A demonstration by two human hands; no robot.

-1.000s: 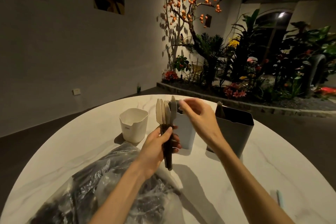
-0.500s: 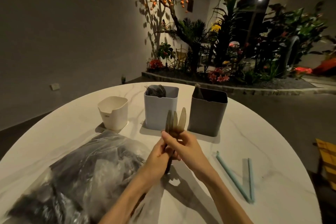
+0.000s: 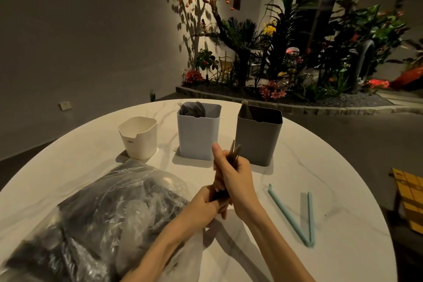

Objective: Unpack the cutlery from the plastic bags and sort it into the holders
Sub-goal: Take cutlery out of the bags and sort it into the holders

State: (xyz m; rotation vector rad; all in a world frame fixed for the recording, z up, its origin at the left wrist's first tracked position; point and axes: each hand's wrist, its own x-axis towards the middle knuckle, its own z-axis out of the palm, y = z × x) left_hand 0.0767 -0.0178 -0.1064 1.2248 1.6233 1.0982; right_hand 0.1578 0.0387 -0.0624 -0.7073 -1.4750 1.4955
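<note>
Both grips hold one bundle of knives (image 3: 234, 153) above the tabletop (image 3: 309, 167): my right hand (image 3: 231, 171) wraps its upper part, my left hand (image 3: 207, 199) the handles. Forks stand in the blue holder (image 3: 198, 131), one knife in the grey holder (image 3: 257, 136); the white holder (image 3: 139, 137) appears empty. The plastic bag (image 3: 91, 217) remains largely full, so I judge most sorting outstanding.
</note>
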